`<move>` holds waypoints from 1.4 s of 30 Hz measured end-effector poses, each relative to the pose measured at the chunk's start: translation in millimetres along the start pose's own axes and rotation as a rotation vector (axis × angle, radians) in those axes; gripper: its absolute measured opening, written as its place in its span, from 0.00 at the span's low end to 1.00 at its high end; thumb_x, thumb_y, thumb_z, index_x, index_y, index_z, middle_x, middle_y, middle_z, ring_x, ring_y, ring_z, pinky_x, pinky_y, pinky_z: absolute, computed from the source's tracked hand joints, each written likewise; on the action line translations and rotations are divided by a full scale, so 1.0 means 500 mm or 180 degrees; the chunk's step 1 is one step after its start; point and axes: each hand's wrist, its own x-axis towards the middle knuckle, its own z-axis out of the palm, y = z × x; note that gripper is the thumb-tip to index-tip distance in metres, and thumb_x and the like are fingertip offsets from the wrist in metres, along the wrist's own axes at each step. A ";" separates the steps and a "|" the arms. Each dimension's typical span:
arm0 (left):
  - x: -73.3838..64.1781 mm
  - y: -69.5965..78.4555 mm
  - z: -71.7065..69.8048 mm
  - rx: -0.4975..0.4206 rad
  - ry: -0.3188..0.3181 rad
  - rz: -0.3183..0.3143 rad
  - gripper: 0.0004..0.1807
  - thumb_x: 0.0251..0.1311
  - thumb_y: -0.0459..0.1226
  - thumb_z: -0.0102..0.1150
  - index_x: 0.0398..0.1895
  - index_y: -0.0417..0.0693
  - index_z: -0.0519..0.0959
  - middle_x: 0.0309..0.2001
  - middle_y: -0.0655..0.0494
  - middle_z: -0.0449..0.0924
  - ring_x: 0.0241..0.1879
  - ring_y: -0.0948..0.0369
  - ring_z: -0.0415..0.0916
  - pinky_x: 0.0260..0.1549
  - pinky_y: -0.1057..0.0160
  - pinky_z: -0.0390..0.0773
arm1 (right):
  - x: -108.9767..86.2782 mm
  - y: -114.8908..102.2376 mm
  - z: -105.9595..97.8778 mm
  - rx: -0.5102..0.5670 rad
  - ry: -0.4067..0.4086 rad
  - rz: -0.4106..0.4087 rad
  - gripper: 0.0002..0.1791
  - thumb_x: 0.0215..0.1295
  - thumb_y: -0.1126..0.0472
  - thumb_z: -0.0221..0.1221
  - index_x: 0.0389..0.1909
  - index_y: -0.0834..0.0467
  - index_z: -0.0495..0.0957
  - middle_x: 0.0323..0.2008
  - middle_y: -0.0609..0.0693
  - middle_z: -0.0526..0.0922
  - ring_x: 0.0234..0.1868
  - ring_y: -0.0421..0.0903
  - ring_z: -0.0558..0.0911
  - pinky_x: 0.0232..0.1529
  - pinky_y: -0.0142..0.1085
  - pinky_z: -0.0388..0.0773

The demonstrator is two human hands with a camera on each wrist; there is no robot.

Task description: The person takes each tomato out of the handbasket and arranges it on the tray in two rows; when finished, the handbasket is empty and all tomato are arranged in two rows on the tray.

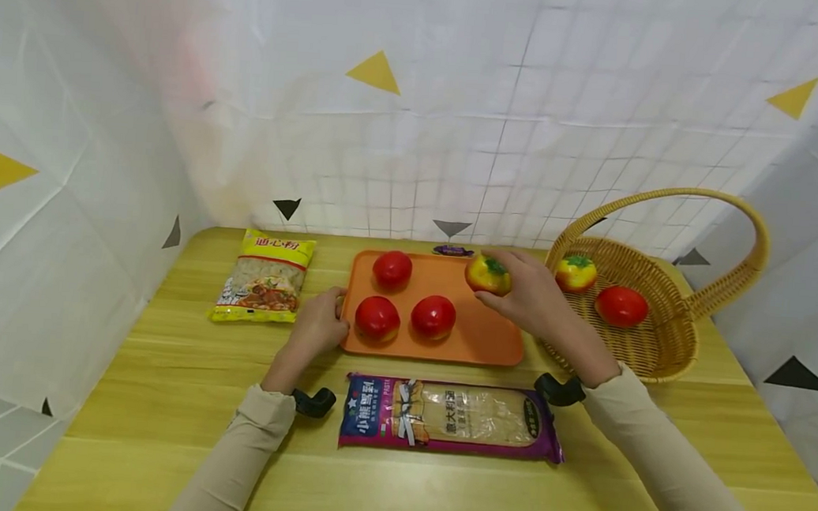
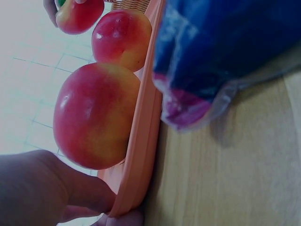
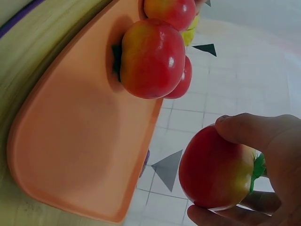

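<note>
My right hand [image 1: 527, 291] grips a red and yellow toy tomato [image 1: 487, 275] with a green calyx, holding it above the right part of the orange tray [image 1: 482, 332]. In the right wrist view, thumb and fingers hold the tomato [image 3: 216, 169] from its calyx side, with its red end turned away from the palm. Three more toy tomatoes [image 1: 433, 317] sit on the tray, red side up. At the tray's left end my left hand [image 1: 320, 320] pinches the rim; the left wrist view shows the fingers around the tray edge [image 2: 141, 155], close to one tomato [image 2: 96, 117].
A wicker basket [image 1: 684, 338] with a tall handle stands at the right, two toy tomatoes [image 1: 622, 306] inside. In front of the tray lies a purple pasta pack [image 1: 451, 417]. A yellow macaroni bag [image 1: 265, 277] lies left, and a small purple wrapped item [image 1: 454, 251] lies behind the tray.
</note>
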 end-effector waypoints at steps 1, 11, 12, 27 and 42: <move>0.000 -0.001 0.001 0.0005 0.0006 0.0002 0.33 0.58 0.30 0.59 0.69 0.40 0.68 0.33 0.48 0.73 0.30 0.52 0.71 0.27 0.60 0.69 | 0.003 0.000 0.002 0.0005 -0.0029 0.0008 0.37 0.56 0.56 0.73 0.66 0.58 0.72 0.62 0.61 0.75 0.58 0.62 0.76 0.54 0.55 0.75; 0.002 -0.003 0.003 0.0028 0.0072 0.0110 0.33 0.55 0.30 0.59 0.68 0.39 0.70 0.32 0.49 0.73 0.30 0.53 0.69 0.26 0.59 0.66 | 0.036 0.000 0.021 -0.0033 -0.0257 0.0119 0.36 0.59 0.53 0.71 0.67 0.58 0.71 0.60 0.62 0.75 0.54 0.61 0.77 0.52 0.55 0.75; 0.002 -0.003 0.003 0.0041 0.0081 0.0127 0.33 0.55 0.30 0.58 0.68 0.38 0.70 0.32 0.49 0.73 0.30 0.53 0.69 0.26 0.59 0.66 | 0.040 0.001 0.024 -0.0027 -0.0267 0.0114 0.36 0.59 0.53 0.71 0.67 0.58 0.71 0.60 0.62 0.75 0.54 0.60 0.77 0.52 0.55 0.75; 0.005 -0.001 0.005 0.0009 0.0076 0.0125 0.32 0.57 0.30 0.60 0.68 0.39 0.70 0.31 0.49 0.72 0.30 0.53 0.69 0.26 0.59 0.67 | 0.102 0.016 0.069 -0.0034 -0.0593 0.0087 0.37 0.58 0.54 0.71 0.67 0.60 0.71 0.56 0.61 0.77 0.52 0.58 0.77 0.52 0.52 0.75; 0.000 -0.002 0.000 0.0024 0.0061 0.0100 0.33 0.56 0.30 0.59 0.69 0.39 0.70 0.30 0.49 0.71 0.29 0.53 0.68 0.26 0.59 0.65 | 0.159 0.006 0.115 -0.0195 -0.0961 0.0111 0.35 0.59 0.55 0.70 0.66 0.61 0.71 0.53 0.62 0.77 0.51 0.58 0.76 0.53 0.50 0.75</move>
